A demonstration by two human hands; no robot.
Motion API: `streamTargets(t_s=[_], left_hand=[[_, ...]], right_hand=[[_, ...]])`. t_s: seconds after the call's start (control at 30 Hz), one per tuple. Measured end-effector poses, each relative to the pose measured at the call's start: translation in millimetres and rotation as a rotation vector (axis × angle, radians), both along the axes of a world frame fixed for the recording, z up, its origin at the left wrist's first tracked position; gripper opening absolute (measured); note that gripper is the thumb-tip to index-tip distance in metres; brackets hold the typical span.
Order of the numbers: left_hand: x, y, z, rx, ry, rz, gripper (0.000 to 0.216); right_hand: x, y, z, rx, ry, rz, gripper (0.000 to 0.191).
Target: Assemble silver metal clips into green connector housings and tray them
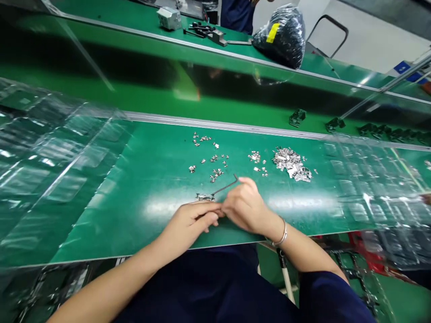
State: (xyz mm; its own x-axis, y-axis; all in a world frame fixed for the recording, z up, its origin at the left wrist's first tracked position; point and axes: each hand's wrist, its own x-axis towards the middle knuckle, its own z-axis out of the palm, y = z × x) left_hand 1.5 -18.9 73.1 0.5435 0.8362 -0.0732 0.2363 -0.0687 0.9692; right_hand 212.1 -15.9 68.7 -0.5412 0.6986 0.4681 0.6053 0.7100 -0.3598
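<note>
My left hand point(193, 222) and my right hand point(247, 207) meet over the front part of the green table, fingertips touching. Both are closed, and whatever lies between the fingers is too small or hidden to name. Just beyond the left fingers sits a small dark and silvery metal part point(204, 196), partly covered by the hand. From beside it a thin L-shaped hex key point(224, 186) slants up to the right, its bent end close to my right index finger. I cannot tell whether a finger touches it. Several loose clusters of tiny metal pieces point(216, 174) lie farther back.
A larger heap of flat silvery pieces point(291, 163) lies right of centre, beside a smaller cluster point(255, 156). Clear plastic trays point(57, 152) cover the left side, with more trays point(367, 184) at right. Dark parts point(297, 117) line the back ledge. A wrapped black bag point(283, 38) stands above.
</note>
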Motion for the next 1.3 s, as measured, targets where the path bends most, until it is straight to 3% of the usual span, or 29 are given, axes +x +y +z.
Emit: streamTargets(t_s=[0.07, 0.13, 0.33, 0.47, 0.57, 0.7, 0.77, 0.83, 1.3], left_hand=[[5.6, -1.5, 0.6, -0.019, -0.057, -0.058, 0.025], [3.3, -3.2, -1.9, 0.079, -0.028, -0.033, 0.023], [-15.2, -10.7, -14.2, 0.845, 0.286, -0.074, 0.024], [-18.1, -15.6, -19.2, 1.012, 0.375, -0.157, 0.021], [-20.4, -12.5, -24.3, 0.942, 0.322, -0.138, 0.009], [-21.4, 4.1, -37.0, 0.553, 0.324, 0.014, 0.051], [-19.3, 11.6, -43.9, 0.368, 0.319, 0.048, 0.054], [-16.6, 14.9, -48.7, 0.292, 0.282, 0.046, 0.048], [-15.8, 6.3, -44.3, 0.533, 0.325, 0.028, 0.042]], right_hand=[[-14.9, -16.9, 1.9, 0.048, 0.092, 0.072, 0.012], [-21.5, -26.0, 0.6, -0.021, 0.201, 0.1, 0.014], [-23.2, -23.6, 0.4, -0.738, 0.337, 0.067, 0.01], [-21.2, -18.9, 2.5, -0.923, 0.252, 0.18, 0.01], [-19.9, -17.8, 2.0, -0.881, 0.217, 0.196, 0.01], [-21.4, -9.9, -7.6, -0.589, 0.249, -0.004, 0.01], [-24.2, -3.2, -15.5, -0.441, 0.196, -0.071, 0.011], [-27.7, 2.6, -22.4, -0.369, 0.125, -0.072, 0.011], [-33.1, 4.4, -26.8, -0.154, -0.215, -0.062, 0.019]])
